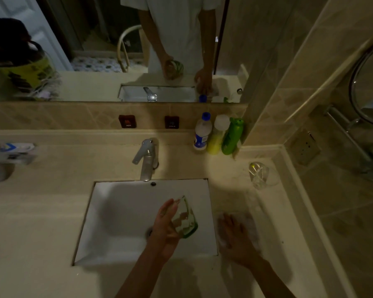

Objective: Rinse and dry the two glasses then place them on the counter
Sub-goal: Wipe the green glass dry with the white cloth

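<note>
My left hand [165,227] grips a green-tinted glass [186,220], tilted, over the right side of the white sink [116,222]. My right hand [235,237] lies flat with fingers spread on a pale cloth or tissue [251,224] on the counter just right of the sink; the cloth is blurred. A second, clear glass [259,175] stands on the counter [52,211] at the right, near the wall.
A chrome tap [145,160] stands behind the sink. Three bottles, blue-capped [202,132], yellow [216,136] and green [233,136], stand at the back right. Packets [11,153] lie at the counter's left. A mirror [116,48] spans the back wall.
</note>
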Available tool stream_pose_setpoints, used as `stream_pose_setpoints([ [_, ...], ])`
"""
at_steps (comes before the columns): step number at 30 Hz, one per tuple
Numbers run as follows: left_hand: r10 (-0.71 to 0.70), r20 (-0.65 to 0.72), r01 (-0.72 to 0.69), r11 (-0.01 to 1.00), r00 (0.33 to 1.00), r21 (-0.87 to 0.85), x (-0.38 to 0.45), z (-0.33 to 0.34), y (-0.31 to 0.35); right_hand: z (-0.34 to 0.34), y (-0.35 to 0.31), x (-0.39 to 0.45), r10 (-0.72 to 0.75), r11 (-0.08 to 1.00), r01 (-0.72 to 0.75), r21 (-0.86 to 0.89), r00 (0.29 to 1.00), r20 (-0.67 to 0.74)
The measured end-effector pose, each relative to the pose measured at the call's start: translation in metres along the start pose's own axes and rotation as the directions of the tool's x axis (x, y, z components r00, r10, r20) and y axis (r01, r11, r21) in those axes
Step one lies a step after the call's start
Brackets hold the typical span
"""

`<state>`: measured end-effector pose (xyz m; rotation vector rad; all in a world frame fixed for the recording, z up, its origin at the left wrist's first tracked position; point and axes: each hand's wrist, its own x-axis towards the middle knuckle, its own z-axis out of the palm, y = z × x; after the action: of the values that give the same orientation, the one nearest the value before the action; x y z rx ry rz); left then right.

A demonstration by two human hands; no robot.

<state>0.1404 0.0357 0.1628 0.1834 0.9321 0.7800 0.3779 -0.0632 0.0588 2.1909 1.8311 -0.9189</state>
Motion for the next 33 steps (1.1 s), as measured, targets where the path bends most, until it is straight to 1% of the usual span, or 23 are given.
stream_pose_setpoints([
  [2, -0.016, -0.011, 0.017, 0.999, 1.000, 0.032, 0.003, -0.001, -0.001, -0.010, 0.000, 0.003, 0.020, 0.999, -0.022, 0.034, 0.998, 0.062],
  [3, -0.031, -0.006, 0.032, 0.998, 0.999, 0.055, 0.002, 0.001, -0.001, -0.022, -0.007, 0.000, 0.046, 0.988, -0.061, 0.139, 0.993, 0.110],
  [4, -0.037, 0.005, 0.037, 0.996, 0.999, 0.079, 0.002, 0.002, -0.001, -0.037, -0.016, -0.004, 0.084, 0.938, -0.133, 0.320, 0.983, 0.164],
  [5, -0.032, 0.017, 0.031, 0.995, 0.999, 0.094, 0.003, 0.003, -0.001, -0.053, -0.027, -0.011, 0.099, 0.843, -0.182, 0.506, 0.977, 0.186],
  [6, -0.028, 0.030, 0.024, 0.993, 0.999, 0.112, 0.003, 0.005, -0.001, -0.065, -0.038, -0.020, 0.107, 0.730, -0.188, 0.657, 0.981, 0.162],
  [7, -0.031, 0.048, 0.025, 0.993, 0.998, 0.119, 0.002, 0.007, -0.001, -0.076, -0.049, -0.026, 0.122, 0.656, -0.145, 0.741, 0.989, 0.085],
  [9, -0.021, 0.022, 0.018, 0.989, 1.000, 0.144, 0.005, 0.011, -0.004, -0.092, -0.075, -0.039, 0.119, 0.572, -0.013, 0.820, 0.991, -0.068],
  [10, -0.011, 0.001, 0.010, 0.986, 1.000, 0.168, 0.006, 0.015, -0.005, -0.100, -0.091, -0.047, 0.096, 0.515, 0.047, 0.856, 0.989, -0.113],
  [12, 0.004, -0.004, -0.003, 0.980, 1.000, 0.200, 0.006, 0.022, -0.006, -0.107, -0.115, -0.057, 0.040, 0.486, 0.140, 0.863, 0.983, -0.181],
  [13, -0.011, -0.011, 0.013, 0.983, 1.000, 0.185, 0.006, 0.025, -0.006, -0.105, -0.124, -0.058, 0.012, 0.504, 0.170, 0.846, 0.979, -0.204],
  [15, -0.053, -0.043, 0.058, 0.992, 0.998, 0.111, 0.007, 0.027, -0.004, -0.100, -0.134, -0.059, -0.008, 0.506, 0.168, 0.846, 0.982, -0.191],
  [16, -0.052, -0.044, 0.056, 0.995, 0.998, 0.081, 0.006, 0.026, -0.003, -0.102, -0.139, -0.060, -0.001, 0.495, 0.174, 0.851, 0.980, -0.200],
  [17, -0.042, -0.032, 0.044, 0.996, 0.999, 0.081, 0.005, 0.026, -0.002, -0.100, -0.140, -0.057, 0.007, 0.502, 0.197, 0.842, 0.973, -0.232],
  [19, -0.020, 0.037, 0.016, 0.993, 0.999, 0.115, 0.003, 0.024, -0.003, -0.099, -0.138, -0.051, 0.010, 0.489, 0.246, 0.837, 0.958, -0.287],
  [22, -0.031, 0.127, 0.006, 0.982, 0.991, 0.191, -0.003, 0.021, -0.004, -0.103, -0.124, -0.041, 0.053, 0.441, 0.247, 0.863, 0.953, -0.299],
  [24, -0.007, 0.162, -0.032, 0.972, 0.987, 0.233, -0.006, 0.019, -0.003, -0.105, -0.116, -0.036, 0.081, 0.395, 0.232, 0.889, 0.955, -0.285],
  [26, 0.025, 0.185, -0.077, 0.957, 0.982, 0.279, -0.009, 0.017, -0.004, -0.103, -0.106, -0.030, 0.148, 0.334, 0.200, 0.921, 0.954, -0.261],
  [28, 0.037, 0.204, -0.100, 0.947, 0.978, 0.306, -0.012, 0.018, -0.004, -0.102, -0.098, -0.025, 0.196, 0.296, 0.196, 0.935, 0.945, -0.260],
  [30, 0.019, 0.226, -0.093, 0.944, 0.974, 0.318, -0.015, 0.016, -0.003, -0.103, -0.089, -0.020, 0.214, 0.286, 0.182, 0.941, 0.945, -0.248],
  [32, 0.024, 0.214, -0.097, 0.937, 0.977, 0.337, -0.018, 0.016, -0.003, -0.105, -0.082, -0.016, 0.207, 0.264, 0.164, 0.951, 0.953, -0.222],
  [33, 0.041, 0.195, -0.113, 0.920, 0.980, 0.375, -0.018, 0.014, -0.004, -0.105, -0.080, -0.014, 0.198, 0.253, 0.159, 0.954, 0.957, -0.212],
])
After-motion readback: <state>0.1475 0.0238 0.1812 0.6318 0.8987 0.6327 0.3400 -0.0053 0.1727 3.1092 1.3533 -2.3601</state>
